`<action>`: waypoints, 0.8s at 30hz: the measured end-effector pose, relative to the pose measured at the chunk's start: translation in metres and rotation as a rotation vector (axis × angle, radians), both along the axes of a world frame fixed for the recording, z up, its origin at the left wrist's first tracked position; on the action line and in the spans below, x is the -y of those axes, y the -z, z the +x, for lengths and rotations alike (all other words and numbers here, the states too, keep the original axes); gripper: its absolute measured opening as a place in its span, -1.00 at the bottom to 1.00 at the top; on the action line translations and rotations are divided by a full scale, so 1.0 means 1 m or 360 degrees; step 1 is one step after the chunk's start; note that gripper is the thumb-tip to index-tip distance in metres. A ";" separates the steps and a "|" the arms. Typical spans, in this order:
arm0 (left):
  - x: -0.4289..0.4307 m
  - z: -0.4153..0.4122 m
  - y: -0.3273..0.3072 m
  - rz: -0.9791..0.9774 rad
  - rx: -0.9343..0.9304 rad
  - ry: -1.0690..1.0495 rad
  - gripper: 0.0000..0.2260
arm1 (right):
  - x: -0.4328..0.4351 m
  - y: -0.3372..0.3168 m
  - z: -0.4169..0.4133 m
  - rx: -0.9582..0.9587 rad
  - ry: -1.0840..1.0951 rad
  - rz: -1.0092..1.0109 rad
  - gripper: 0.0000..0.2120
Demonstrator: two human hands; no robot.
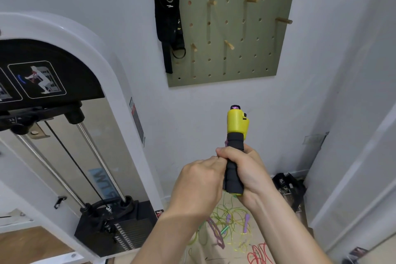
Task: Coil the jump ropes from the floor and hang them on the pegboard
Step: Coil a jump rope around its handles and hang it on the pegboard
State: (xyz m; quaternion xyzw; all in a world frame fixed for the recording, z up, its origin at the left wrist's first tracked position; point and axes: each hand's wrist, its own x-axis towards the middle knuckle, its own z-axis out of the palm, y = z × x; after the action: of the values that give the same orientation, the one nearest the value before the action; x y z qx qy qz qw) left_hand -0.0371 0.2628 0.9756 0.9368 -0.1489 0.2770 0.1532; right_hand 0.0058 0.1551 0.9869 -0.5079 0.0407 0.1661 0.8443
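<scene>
The foam handle [234,174] is clasped by the right hand [255,176]; the cord [225,142] is pinched by the left hand [199,180]; judged light, limp; foam grips best.

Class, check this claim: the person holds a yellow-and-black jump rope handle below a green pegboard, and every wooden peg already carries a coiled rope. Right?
Wrong on the pegs. The head view shows no coiled rope on the pegboard: the wooden pegs right of the black strap are bare. The rest stands.
</scene>
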 end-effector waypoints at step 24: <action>-0.035 0.040 -0.050 -0.1994 -0.0908 0.0789 -0.34 | 0.027 -0.050 0.007 0.0847 -0.0566 -0.0948 -0.77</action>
State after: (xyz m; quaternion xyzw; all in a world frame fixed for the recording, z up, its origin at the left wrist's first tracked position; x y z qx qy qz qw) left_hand 0.0030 0.2981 1.0258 0.6479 -0.1245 0.0124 0.7514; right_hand 0.0124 0.1276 1.0374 -0.7534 -0.2203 0.1532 0.6003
